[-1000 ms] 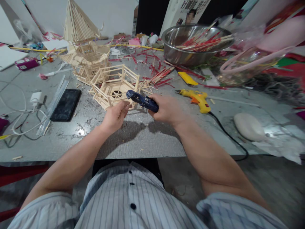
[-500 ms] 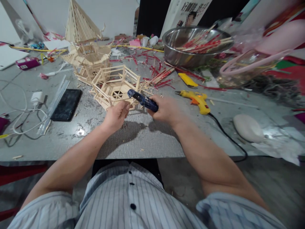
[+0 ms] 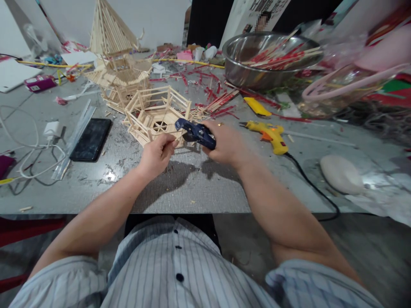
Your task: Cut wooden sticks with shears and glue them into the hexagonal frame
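My left hand (image 3: 156, 155) is closed in a pinch on a thin wooden stick (image 3: 181, 135), whose far end points at the tool in my other hand. My right hand (image 3: 224, 143) wraps round a dark blue hand cutter (image 3: 203, 135); its head is beside the stick's end, and whether they touch is hard to see. Just behind both hands stands a many-sided frame of wooden sticks (image 3: 169, 116) with low railings and a floor, partly covered by the hands. A taller stick pavilion (image 3: 111, 36) with a pointed roof rises at the back left.
A yellow glue gun (image 3: 271, 136) lies to the right, its black cord running over the table edge. Behind it stands a steel basin (image 3: 239, 70) of red-wrapped sticks. A phone (image 3: 90, 140) and white cables lie left. Red paper scraps (image 3: 210, 94) litter the table's middle.
The cutter's handles and jaws look wider apart than before. My left hand stays nearly in place with the stick. The view has shifted slightly.
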The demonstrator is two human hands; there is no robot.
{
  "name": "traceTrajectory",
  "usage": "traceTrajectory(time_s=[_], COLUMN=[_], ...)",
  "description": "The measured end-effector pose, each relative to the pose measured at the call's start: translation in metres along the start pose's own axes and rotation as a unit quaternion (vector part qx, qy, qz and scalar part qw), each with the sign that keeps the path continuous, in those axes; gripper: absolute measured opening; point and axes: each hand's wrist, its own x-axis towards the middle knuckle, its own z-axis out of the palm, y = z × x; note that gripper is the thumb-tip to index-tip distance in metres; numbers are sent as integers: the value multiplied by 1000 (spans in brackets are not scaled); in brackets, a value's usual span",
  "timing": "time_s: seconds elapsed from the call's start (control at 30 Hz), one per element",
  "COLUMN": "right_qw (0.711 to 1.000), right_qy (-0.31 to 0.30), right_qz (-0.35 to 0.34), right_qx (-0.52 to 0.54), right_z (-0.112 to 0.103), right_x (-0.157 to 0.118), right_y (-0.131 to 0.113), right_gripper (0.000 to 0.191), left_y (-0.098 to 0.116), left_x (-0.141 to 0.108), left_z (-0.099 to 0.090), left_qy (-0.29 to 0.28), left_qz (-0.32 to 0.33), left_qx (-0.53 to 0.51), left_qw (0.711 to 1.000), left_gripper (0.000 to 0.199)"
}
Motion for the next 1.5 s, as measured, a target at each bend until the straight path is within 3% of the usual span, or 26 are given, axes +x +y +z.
traceTrajectory(time_s=[0.4,1.5], right_qw=[999,999], right_qy=[21,-20], right_qz=[-23,8], right_qx=[-16,-38], right_z=[0,-8], right_x=[-3,-4], right_y=[-3,-6], right_gripper=[50,36], left_y=[0,-2], left_x=[0,-1], left_z=[0,-1], left_qy=[3,-1], left_qz=[4,3], left_qx=[6,14], left_qw=[1000,1000], left_gripper=[13,15])
